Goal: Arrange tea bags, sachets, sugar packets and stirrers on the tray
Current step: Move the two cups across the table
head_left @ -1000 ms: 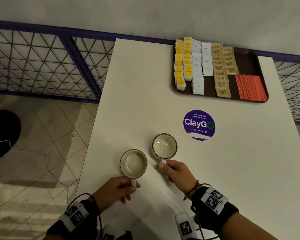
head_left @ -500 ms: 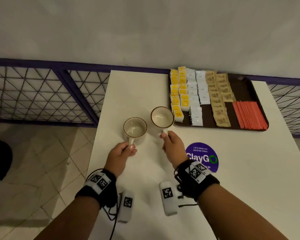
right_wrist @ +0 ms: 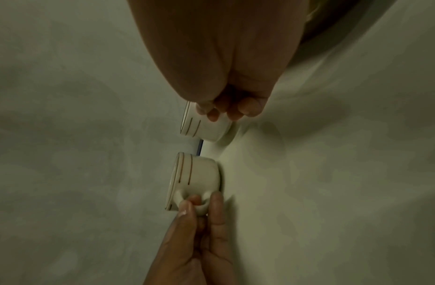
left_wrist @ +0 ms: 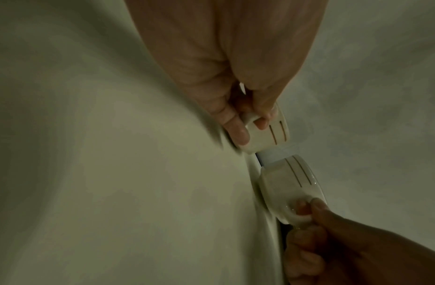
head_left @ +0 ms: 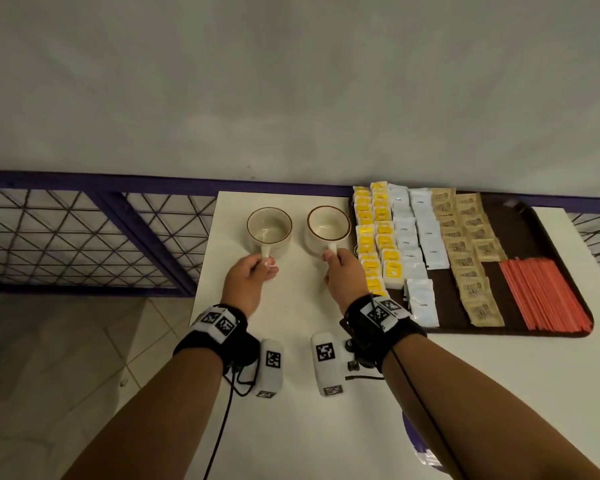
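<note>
Tray (head_left: 548, 237) at the table's far right corner, already stocked as we place cups beside it.

Flat yellow tea bags (head_left: 378, 237), white sachets (head_left: 420, 251), tan sugar packets (head_left: 468, 258) and red stirrers (head_left: 541, 292) lie in rows; our left hand (head_left: 246, 282) pinches one glazed cup's (head_left: 269, 230) handle, our right hand (head_left: 343, 275) another's (head_left: 328, 228), likely completing the tea setting.

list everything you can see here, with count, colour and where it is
cups: two, cream with brown rims, far left of table, beside tray
tray: one, dark brown, far right of table
tea bags: two columns, yellow, tray's left edge
coffee sachets: two columns, white, beside tea bags
sugar packets: two columns, tan, tray middle
stirrers: one pile, red, tray's right
table: one, white
railing: purple mesh, left
left hand: grip on left cup's handle
right hand: grip on right cup's handle
</note>
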A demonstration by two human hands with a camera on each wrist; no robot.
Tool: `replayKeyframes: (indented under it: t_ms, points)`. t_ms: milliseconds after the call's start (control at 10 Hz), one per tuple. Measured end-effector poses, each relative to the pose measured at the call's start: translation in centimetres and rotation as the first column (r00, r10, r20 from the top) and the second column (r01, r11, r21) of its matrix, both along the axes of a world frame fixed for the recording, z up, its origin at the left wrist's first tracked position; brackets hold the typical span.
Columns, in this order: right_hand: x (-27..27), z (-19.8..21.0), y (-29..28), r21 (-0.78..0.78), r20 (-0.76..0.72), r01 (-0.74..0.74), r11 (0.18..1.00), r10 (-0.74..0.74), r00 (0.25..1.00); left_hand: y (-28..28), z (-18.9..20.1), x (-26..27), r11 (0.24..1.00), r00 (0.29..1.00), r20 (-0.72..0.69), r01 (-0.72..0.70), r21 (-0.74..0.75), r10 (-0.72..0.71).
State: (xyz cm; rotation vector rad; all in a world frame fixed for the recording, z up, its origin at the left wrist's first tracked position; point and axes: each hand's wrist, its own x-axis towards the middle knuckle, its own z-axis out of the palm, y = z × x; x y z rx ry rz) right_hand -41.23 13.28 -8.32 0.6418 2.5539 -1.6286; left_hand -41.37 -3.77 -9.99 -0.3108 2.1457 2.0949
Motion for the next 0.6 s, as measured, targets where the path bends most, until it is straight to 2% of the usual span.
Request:
replayKeyframes:
  t_ms: [200,400,500,600]
  points:
    - [-1.5,-0.1,-0.4,0.027,-0.006,-0.017,0.999,0.017,1.000,0.7,-0.2,-2.0,1.000,1.000,-0.020,-0.009,0.025,0.010]
    - [-2.6,-0.2,0.2,0.090,-0.047,0.007,0.996,-0.002,0.999,0.8,0.3,-3.3,0.998,0.999,-0.022,0.034,-0.053,-0.035]
    - [-2.8,-0.2,0.2,0.014,-0.059,0.038,0.999,-0.037,0.998,0.9,0.8,-3.6,0.998,0.999,-0.024,0.038,-0.048,-0.039]
    - [-1.7,-0.2,0.9,-0.104,-0.054,0.101,0.989,-0.107,0.993,0.3,0.1,-3.1,0.997,0.998,-0.008,-0.064,-0.052,0.064]
